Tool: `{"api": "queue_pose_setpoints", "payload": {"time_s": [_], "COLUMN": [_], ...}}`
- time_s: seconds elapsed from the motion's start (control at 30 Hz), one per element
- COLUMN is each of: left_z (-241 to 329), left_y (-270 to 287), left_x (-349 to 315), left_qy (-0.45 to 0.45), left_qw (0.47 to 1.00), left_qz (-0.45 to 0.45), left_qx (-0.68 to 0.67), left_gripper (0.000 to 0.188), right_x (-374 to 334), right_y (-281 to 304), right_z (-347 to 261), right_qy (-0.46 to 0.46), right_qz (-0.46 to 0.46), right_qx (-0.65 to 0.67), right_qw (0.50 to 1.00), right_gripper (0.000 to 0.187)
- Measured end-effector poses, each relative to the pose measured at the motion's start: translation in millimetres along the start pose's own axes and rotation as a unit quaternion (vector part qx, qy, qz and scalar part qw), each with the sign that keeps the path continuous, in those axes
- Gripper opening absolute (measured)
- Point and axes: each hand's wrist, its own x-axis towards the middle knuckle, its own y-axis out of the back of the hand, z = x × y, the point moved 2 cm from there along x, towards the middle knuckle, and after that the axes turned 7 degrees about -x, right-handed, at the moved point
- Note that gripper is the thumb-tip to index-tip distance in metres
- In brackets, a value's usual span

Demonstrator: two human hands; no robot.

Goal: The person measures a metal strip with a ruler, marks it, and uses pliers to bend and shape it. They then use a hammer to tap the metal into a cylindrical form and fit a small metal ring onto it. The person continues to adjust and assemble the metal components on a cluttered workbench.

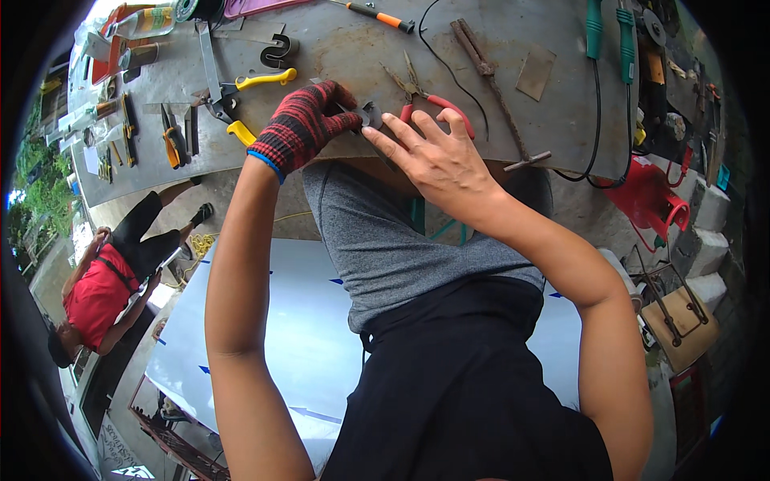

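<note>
**Small metal part held at bench edge, both hands on it**

A small dark metal piece [367,115] is pinned at the near edge of the grey, rust-stained sheet-metal benchtop [513,128]. The left hand [309,124], in a red-and-black knitted work glove with a blue cuff, is closed around it from the left. The right hand [437,156], bare, is laid half-open just beside it: index fingertip touching the piece, remaining fingers spread over the bench edge. Whether the piece is a loose part or a small tool head cannot be told; most of it is hidden under the glove.

Step judged in hand: positioning or steadying the piece at the edge, glove gripping, bare fingers guiding. No tool is held.

Within reach:
- red-handled needle-nose pliers [425,94], touching or just behind the right fingers
- yellow-handled tin snips [241,100], left of the glove
- long rusty steel bar clamp [493,84], to the right, well apart
- orange-handled screwdriver [377,14], at the far edge

Next move, as a judgement: if a tool is wanted, 1 hand must be freed, and the pliers are nearest to the right hand. The glove's grip would then have to hold the piece alone, with slip off the bench edge the main risk.

Another person in a red shirt and black shorts [104,293] is seated on the ground at lower left, not involved.
</note>
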Motion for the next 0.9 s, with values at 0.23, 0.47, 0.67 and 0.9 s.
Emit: {"api": "queue_pose_setpoints", "payload": {"time_s": [0.23, 0.47, 0.67, 0.9], "left_z": [0.6, 3.4, 1.8, 0.2], "left_y": [0.1, 2.0, 0.8, 1.1], "left_x": [0.3, -3.1, 3.2, 2.4], "left_qy": [0.015, 0.021, 0.023, 0.024], "left_qw": [1.000, 0.999, 1.000, 0.999], "left_qz": [-0.003, 0.004, 0.005, -0.001], "left_qx": [-0.019, -0.034, -0.018, -0.028], "left_gripper": [0.029, 0.029, 0.034, 0.035], "right_x": [-0.7, 47.9, 95.1, 138.0], "right_y": [29.8, 30.8, 4.9, -26.1], "right_z": [17.9, 92.1, 133.6, 150.8], "right_qy": [-0.110, -0.222, -0.195, -0.181], "right_qz": [0.105, 0.173, 0.139, 0.072], "right_qx": [0.130, 0.120, 0.094, 0.064], "right_qw": [0.980, 0.952, 0.966, 0.979], "right_gripper": [0.034, 0.019, 0.014, 0.016]}}
